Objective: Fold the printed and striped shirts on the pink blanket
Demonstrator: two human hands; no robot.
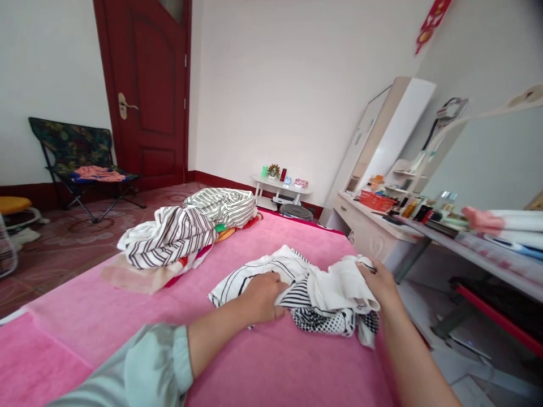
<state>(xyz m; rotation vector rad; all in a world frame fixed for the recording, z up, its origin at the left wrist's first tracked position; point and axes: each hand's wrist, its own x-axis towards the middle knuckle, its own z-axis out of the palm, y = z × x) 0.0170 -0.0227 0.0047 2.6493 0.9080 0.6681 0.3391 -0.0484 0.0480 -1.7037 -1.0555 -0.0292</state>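
The garment [326, 294] is lying bunched on the pink bed [271, 362], close to the bed's right edge, and that is where the trouble could come from. Its lower hem is hanging right at the edge, so a sideways tug from the right hand [382, 282] could drag loose cloth over the side and onto the floor. The two hands are also gripping different layers. If they are pulling apart while the folds are twisted in between, the cloth could knot tighter rather than spread flat. The soft bed cover could ruck up under a hand that is pressing down.

The left hand [263, 297] is closing on a fold at the garment's left side, with the fingers [278, 291] curled shut around the cloth. The right hand is holding the far right part, its fingers seemingly pinched into the white cloth, though the cloth is hiding their tips.

The garment is looking thin and limp and heavily crumpled. It is mostly white, with black lines on the left, close black stripes in the middle and a black-and-white dotted patch along the near side. No collar or sleeve is showing clearly.

A pile [182, 232] of striped clothes is sitting well apart, further up the bed on the left. A white desk [369, 223] is standing beyond the bed's right side.
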